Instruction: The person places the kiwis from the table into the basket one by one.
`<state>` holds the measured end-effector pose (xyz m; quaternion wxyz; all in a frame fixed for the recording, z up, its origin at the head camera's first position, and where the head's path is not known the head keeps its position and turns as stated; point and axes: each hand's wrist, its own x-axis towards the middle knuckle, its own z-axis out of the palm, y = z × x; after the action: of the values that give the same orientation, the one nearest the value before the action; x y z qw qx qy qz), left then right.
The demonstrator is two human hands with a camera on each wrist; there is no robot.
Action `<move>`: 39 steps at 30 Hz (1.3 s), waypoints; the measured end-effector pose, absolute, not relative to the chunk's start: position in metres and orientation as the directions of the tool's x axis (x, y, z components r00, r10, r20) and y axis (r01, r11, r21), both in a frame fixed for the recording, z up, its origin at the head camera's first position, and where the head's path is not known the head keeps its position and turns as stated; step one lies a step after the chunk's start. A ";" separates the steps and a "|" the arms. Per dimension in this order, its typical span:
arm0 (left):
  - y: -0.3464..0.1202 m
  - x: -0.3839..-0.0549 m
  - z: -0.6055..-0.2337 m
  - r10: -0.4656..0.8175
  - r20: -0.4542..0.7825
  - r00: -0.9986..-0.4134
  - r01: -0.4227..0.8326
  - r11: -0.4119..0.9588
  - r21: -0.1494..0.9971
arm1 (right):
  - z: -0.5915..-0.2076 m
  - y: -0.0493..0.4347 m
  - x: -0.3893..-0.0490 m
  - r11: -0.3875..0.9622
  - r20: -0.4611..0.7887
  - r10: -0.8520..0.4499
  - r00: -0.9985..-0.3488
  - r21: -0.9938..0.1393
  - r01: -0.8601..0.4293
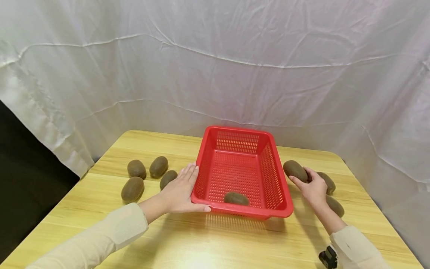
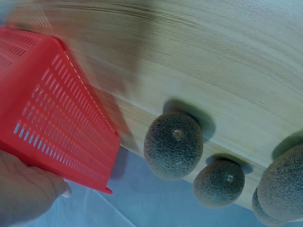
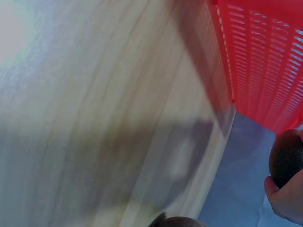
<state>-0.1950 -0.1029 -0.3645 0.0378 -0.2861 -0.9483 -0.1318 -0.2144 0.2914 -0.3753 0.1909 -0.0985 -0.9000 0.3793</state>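
A red plastic basket [image 1: 235, 179] with slotted walls stands mid-table, one kiwi [image 1: 236, 198] lying inside near its front wall. My left hand [image 1: 183, 192] rests on the basket's left rim at the near corner, fingers straight along the side and thumb on the front rim. To the right of the basket, my right hand [image 1: 313, 186] holds a brown kiwi [image 1: 295, 171] between thumb and fingers, a little away from the basket wall. That held kiwi [image 3: 286, 158] also shows at the right edge of the right wrist view, partly covered by the fingers.
Several kiwis, among them one kiwi [image 1: 132, 189], lie left of the basket. Right of it, two kiwis, a farther kiwi [image 1: 327, 183] and a nearer kiwi [image 1: 335, 206], sit partly behind the right hand. A pale curtain [image 1: 235, 74] hangs behind the wooden table [image 1: 161, 239].
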 end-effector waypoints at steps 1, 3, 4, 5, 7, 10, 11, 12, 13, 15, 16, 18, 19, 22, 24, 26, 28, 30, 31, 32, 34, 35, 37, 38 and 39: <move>-0.103 -0.195 -0.365 0.533 0.147 -0.833 0.553 0.802 0.226 | -0.373 0.291 -0.214 0.691 0.268 0.322 -0.908 -0.722 0.032; -0.103 -0.195 -0.364 0.532 0.148 -0.834 0.552 0.803 0.225 | -0.370 0.290 -0.214 0.685 0.265 0.323 -0.909 -0.727 0.031; -0.103 -0.195 -0.364 0.532 0.148 -0.834 0.552 0.803 0.225 | -0.369 0.289 -0.214 0.683 0.263 0.322 -0.909 -0.730 0.031; -0.103 -0.195 -0.364 0.532 0.149 -0.834 0.552 0.803 0.224 | -0.367 0.289 -0.214 0.682 0.261 0.322 -0.910 -0.731 0.031; -0.103 -0.195 -0.365 0.531 0.148 -0.834 0.552 0.803 0.224 | -0.365 0.288 -0.213 0.682 0.257 0.323 -0.911 -0.731 0.036; -0.102 -0.196 -0.365 0.531 0.146 -0.835 0.550 0.804 0.226 | -0.362 0.288 -0.213 0.686 0.255 0.326 -0.910 -0.727 0.042; -0.102 -0.196 -0.365 0.531 0.147 -0.835 0.551 0.803 0.229 | -0.361 0.287 -0.213 0.689 0.257 0.324 -0.910 -0.724 0.041; -0.102 -0.196 -0.366 0.531 0.144 -0.835 0.550 0.803 0.230 | -0.360 0.287 -0.213 0.689 0.258 0.322 -0.911 -0.723 0.039; -0.103 -0.196 -0.366 0.530 0.142 -0.836 0.548 0.804 0.231 | -0.359 0.287 -0.213 0.687 0.259 0.318 -0.912 -0.726 0.034; -0.103 -0.196 -0.366 0.529 0.138 -0.837 0.547 0.805 0.230 | -0.356 0.286 -0.213 0.678 0.257 0.311 -0.915 -0.734 0.024; -0.103 -0.196 -0.366 0.529 0.138 -0.837 0.547 0.805 0.228 | -0.355 0.286 -0.212 0.674 0.257 0.306 -0.917 -0.738 0.018; -0.103 -0.196 -0.366 0.532 0.141 -0.835 0.550 0.804 0.227 | -0.352 0.285 -0.212 0.665 0.258 0.296 -0.920 -0.747 0.004; -0.103 -0.196 -0.366 0.533 0.145 -0.833 0.553 0.802 0.227 | -0.351 0.284 -0.212 0.660 0.261 0.294 -0.919 -0.751 -0.002; -0.103 -0.195 -0.365 0.538 0.156 -0.828 0.560 0.796 0.228 | -0.348 0.282 -0.212 0.653 0.271 0.289 -0.918 -0.757 -0.017; -0.103 -0.195 -0.365 0.537 0.157 -0.829 0.560 0.797 0.225 | -0.345 0.280 -0.212 0.650 0.282 0.284 -0.916 -0.759 -0.032; -0.103 -0.195 -0.364 0.538 0.158 -0.828 0.560 0.798 0.222 | -0.343 0.278 -0.211 0.648 0.289 0.276 -0.917 -0.760 -0.044; -0.103 -0.195 -0.364 0.538 0.158 -0.828 0.561 0.798 0.220 | -0.340 0.276 -0.211 0.645 0.296 0.264 -0.918 -0.762 -0.060; -0.104 -0.195 -0.363 0.537 0.157 -0.829 0.560 0.799 0.220 | -0.338 0.273 -0.211 0.640 0.303 0.257 -0.918 -0.765 -0.073; -0.104 -0.194 -0.363 0.538 0.158 -0.828 0.561 0.798 0.221 | -0.338 0.271 -0.212 0.637 0.309 0.257 -0.916 -0.766 -0.080; -0.104 -0.194 -0.363 0.537 0.157 -0.829 0.560 0.799 0.221 | -0.337 0.269 -0.212 0.635 0.314 0.257 -0.914 -0.768 -0.085; -0.104 -0.194 -0.363 0.536 0.156 -0.829 0.559 0.799 0.222 | -0.336 0.266 -0.213 0.627 0.323 0.254 -0.912 -0.773 -0.098; -0.104 -0.194 -0.363 0.536 0.155 -0.830 0.557 0.800 0.223 | -0.336 0.264 -0.214 0.624 0.327 0.253 -0.911 -0.774 -0.104; -0.104 -0.194 -0.364 0.535 0.153 -0.831 0.556 0.801 0.221 | -0.335 0.261 -0.214 0.616 0.330 0.247 -0.911 -0.779 -0.115; -0.104 -0.194 -0.364 0.534 0.152 -0.832 0.555 0.802 0.221 | -0.335 0.260 -0.214 0.613 0.328 0.240 -0.914 -0.781 -0.120; -0.104 -0.195 -0.365 0.534 0.151 -0.832 0.555 0.802 0.221 | -0.335 0.259 -0.215 0.609 0.327 0.230 -0.917 -0.783 -0.126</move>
<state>-0.1945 -0.1036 -0.3646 0.0407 -0.2872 -0.9483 -0.1289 -0.2145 0.2586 -0.3348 0.2018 -0.0297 -0.8740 0.4410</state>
